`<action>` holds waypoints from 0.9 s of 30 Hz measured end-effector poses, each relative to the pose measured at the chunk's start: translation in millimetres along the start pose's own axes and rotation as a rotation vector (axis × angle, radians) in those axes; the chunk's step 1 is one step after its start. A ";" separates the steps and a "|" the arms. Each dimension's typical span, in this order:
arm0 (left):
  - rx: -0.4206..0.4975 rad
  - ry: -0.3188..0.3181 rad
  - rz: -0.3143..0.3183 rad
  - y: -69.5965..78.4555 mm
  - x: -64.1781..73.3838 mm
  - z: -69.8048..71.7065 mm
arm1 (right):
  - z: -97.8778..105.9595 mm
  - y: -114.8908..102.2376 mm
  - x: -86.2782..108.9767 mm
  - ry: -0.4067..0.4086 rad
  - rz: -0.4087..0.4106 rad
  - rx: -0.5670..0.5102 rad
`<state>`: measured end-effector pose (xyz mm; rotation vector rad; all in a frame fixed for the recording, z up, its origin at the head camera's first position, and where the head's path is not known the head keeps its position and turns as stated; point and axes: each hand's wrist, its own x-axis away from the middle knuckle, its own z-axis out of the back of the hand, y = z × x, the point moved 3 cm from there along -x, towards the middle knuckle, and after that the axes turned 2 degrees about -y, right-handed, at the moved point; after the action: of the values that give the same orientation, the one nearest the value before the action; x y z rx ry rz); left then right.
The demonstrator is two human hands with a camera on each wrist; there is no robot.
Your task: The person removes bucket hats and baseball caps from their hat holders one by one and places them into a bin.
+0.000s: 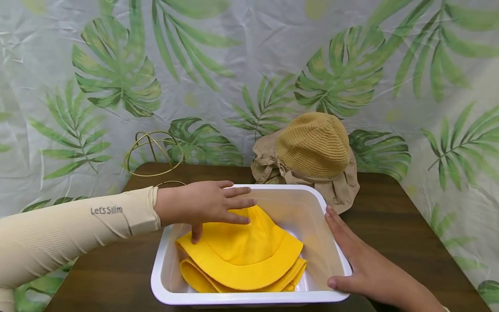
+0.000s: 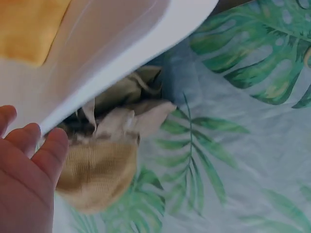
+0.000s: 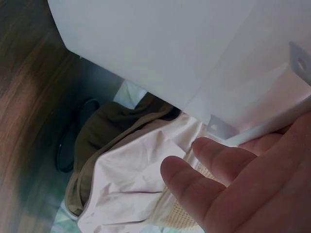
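A white plastic tub (image 1: 249,297) holds a yellow bucket hat (image 1: 249,247), its brim toward me over more yellow fabric layers. My left hand (image 1: 202,203) reaches across the tub's left side with fingers spread and straight above the hat's crown; the thumb points down at the brim's left edge. Against the tub's right rim rests my right hand (image 1: 358,260), thumb at the near corner and fingers extended along the outer side. In the right wrist view, those fingers lie loosely beside the tub wall (image 3: 146,48).
Behind the tub sits a tan hat (image 1: 315,147) with a ribbed crown and a wide, tied beige brim. A gold wire stand (image 1: 152,175) rises at the back left of the dark wooden table (image 1: 390,216). A leaf-print cloth (image 1: 241,52) hangs behind.
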<state>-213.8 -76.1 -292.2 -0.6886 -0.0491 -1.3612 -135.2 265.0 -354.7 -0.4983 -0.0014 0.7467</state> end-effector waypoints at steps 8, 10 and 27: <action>-0.215 -0.137 -0.113 17.0 -24.7 -22.4 | 3.0 -2.0 0.1 0.004 0.011 0.007; -0.248 -0.175 -0.120 23.0 -30.0 -25.1 | 2.5 -2.4 -0.7 0.005 0.021 0.005; -0.210 -0.364 -0.123 44.9 -65.6 -51.7 | 0.1 -2.0 1.0 0.003 -0.017 -0.002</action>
<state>-207.1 -41.2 -380.1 -1.1205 -0.2445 -1.3545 -133.2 264.4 -354.0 -0.5007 -0.0037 0.7293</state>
